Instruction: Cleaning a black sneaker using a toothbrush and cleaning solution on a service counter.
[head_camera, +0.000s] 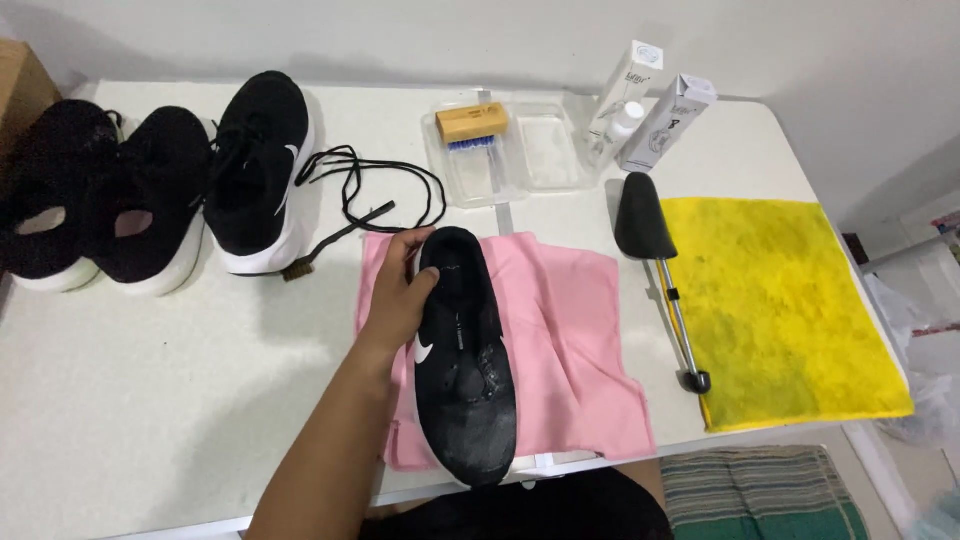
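Three black shoes (150, 190) stand at the desk's (150, 400) left. The left hand (398, 295) grips the fourth shoe (462, 360) by its heel side, steadying it on the pink cloth (570, 330); brushing likely comes next, needing the brush (472, 125). The right hand is out of view, and the yellow cloth (790, 310) lies unused.

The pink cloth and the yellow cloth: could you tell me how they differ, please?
The pink cloth lies creased under the black shoe that the left hand holds; the yellow cloth lies flat, with no shoe on it. The yellow one looks larger and blotchy, the pink one even. Both lie spread on the white table.
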